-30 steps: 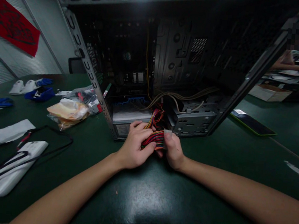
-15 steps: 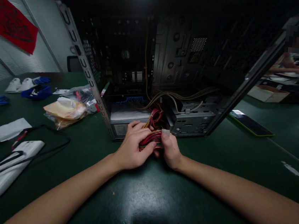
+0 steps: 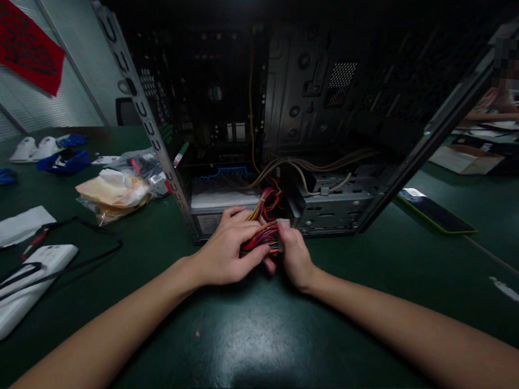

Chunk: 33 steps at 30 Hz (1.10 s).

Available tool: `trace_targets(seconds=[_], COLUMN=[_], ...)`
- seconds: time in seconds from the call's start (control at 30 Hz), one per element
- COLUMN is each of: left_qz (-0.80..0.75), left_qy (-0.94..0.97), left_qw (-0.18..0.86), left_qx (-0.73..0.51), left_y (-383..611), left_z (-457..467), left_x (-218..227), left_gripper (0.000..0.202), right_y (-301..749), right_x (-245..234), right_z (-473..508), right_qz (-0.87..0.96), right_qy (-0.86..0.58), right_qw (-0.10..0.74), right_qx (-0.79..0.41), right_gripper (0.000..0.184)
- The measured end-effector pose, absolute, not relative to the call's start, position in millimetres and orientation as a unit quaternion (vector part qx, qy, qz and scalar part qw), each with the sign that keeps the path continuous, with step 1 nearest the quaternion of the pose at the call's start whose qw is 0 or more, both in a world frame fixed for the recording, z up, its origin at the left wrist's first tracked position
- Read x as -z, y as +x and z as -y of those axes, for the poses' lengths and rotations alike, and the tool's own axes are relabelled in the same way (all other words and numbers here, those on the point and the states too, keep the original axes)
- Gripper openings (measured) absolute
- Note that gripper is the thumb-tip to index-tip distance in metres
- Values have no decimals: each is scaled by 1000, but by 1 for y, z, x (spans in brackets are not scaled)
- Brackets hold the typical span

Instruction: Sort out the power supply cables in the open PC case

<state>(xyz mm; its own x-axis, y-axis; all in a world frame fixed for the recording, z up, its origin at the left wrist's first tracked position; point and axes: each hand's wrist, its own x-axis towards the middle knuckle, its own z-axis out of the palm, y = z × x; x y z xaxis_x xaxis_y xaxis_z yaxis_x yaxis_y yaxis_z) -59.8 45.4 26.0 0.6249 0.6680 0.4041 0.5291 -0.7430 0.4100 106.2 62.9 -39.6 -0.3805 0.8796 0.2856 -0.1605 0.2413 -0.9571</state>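
An open computer case (image 3: 155, 128) stands on the green table, its inside facing me. At its lower front, my left hand (image 3: 230, 247) is closed around a bundle of multicoloured power cables (image 3: 262, 238). My right hand (image 3: 297, 254) grips the right end of the same bundle, thumb against a pale connector (image 3: 283, 222). More coloured wires (image 3: 268, 200) run from the bundle up into the case, beside the silver power supply (image 3: 222, 197). Grey cables (image 3: 290, 162) lie over the metal drive cage (image 3: 334, 211). The fingers of both hands are partly hidden behind the bundle.
On the left are a white power strip (image 3: 12, 298) with a black cord, a plastic bag (image 3: 113, 194) and blue-and-white gloves (image 3: 63, 158). A phone-like dark slab (image 3: 438, 212) and an open box (image 3: 465, 159) lie right. Another person's arm (image 3: 513, 116) shows at far right.
My right hand has shifted slightly left, bringing the pale connector closer to the cable bundle. My left hand keeps its hold almost in place. The view has moved a little.
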Motion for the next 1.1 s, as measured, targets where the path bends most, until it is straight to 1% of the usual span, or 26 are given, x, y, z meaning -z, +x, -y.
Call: trace_targets(seconds=[0.23,0.43,0.6,0.83,0.97,1.03,1.1], left_qz=[-329,-329,-325,-336,-330,-322,-325], left_qy=[899,899,899,896,904,907,906], left_qw=[133,117,138,112,142,158,157], left_qx=[-258,-264,-259,-270,-233,-220,-221], left_y=[-63,-62,-61,-59,-60,-61,-61], left_z=[-49,-47,-46,-48,-46,-46,-46], left_x=[-23,-23,-27,-23,-29,-31,-30], left_gripper=[16,13,21,16,24,31,33], right_y=[101,104,105,103,105,106,107], right_x=[36,41,41,39,42,43,43], right_z=[-65,-65,-61,-65,-63,-62,-63], right_qz=[573,585,621,593,623,639,644], right_qy=[-280,-287,-275,-297,-271,-261,-273], right_qw=[472,469,458,461,481,481,476], right_qx=[-608,-596,-573,-590,-554,-540,-534], right_gripper=[73,74,72,72,72,71,72])
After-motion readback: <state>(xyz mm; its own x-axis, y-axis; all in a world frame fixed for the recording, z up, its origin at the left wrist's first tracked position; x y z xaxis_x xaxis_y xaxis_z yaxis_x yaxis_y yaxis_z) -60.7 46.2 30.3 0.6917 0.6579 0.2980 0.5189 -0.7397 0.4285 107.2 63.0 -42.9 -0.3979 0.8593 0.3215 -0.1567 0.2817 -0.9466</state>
